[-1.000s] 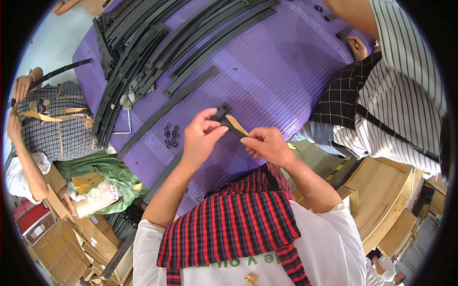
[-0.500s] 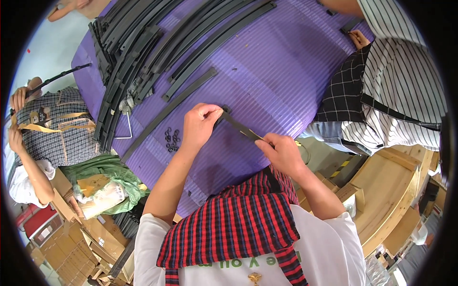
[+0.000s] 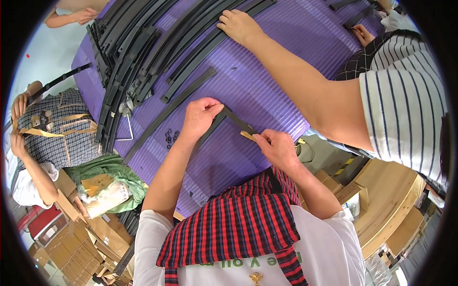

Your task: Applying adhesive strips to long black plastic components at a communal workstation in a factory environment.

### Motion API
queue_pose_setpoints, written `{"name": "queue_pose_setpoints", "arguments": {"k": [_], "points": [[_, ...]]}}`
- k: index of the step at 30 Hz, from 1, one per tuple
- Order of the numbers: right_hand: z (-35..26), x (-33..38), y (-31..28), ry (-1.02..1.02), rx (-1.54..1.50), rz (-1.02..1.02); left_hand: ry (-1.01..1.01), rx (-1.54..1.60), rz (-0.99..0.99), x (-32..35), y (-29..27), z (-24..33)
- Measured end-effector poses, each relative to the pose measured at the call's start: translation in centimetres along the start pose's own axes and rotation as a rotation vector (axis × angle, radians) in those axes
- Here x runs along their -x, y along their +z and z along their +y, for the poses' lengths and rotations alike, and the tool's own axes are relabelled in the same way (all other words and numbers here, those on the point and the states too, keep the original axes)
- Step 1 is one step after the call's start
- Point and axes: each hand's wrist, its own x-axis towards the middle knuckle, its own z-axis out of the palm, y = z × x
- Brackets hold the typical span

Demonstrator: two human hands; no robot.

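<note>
1. Short black strip point(image 3: 234, 121) lies on the purple corrugated sheet point(image 3: 267, 90), near the sheet's front edge. Its long axis runs diagonally, upper left to lower right, from the left hand point(image 3: 198, 117) down to the right hand point(image 3: 276, 148).
2. Left hand: palm down, fingers curled, pinching the strip's upper end between thumb and fingertips.
3. Right hand: fingers bent, gripping the strip's lower end together with a small tan piece point(image 3: 248, 136).
4. Both forearms enter from the lower edge, converging.
5. A long black strip point(image 3: 167, 114) lies just left; small black rings point(image 3: 171, 137) beside it.
6. A co-worker's arm point(image 3: 291, 71) crosses the sheet above; bare purple surface lies between.
</note>
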Motion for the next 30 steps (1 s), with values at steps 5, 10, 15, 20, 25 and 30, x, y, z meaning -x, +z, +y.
{"name": "queue_pose_setpoints", "arguments": {"k": [5,10,15,20,25,30], "points": [[0.5,-0.2,0.4,-0.043,0.035,0.003,-0.013,0.033,-0.023,-0.2,0.0,-0.3],[0.6,-0.3,0.5,-0.039,0.04,0.009,0.02,0.024,-0.019,-0.4,0.0,-0.8],[0.6,-0.3,0.6,-0.039,0.046,0.014,0.04,0.013,-0.008,-0.5,0.1,-1.1],[0.5,-0.4,0.7,0.029,0.024,-0.013,0.07,-0.022,0.012,-0.5,0.3,-1.3],[0.9,-0.7,0.9,-0.02,0.068,0.024,0.091,-0.062,0.047,-0.1,0.7,-0.7],[0.3,-0.8,0.9,-0.056,0.201,0.063,0.15,-0.097,0.108,0.0,1.3,-1.0]]}}
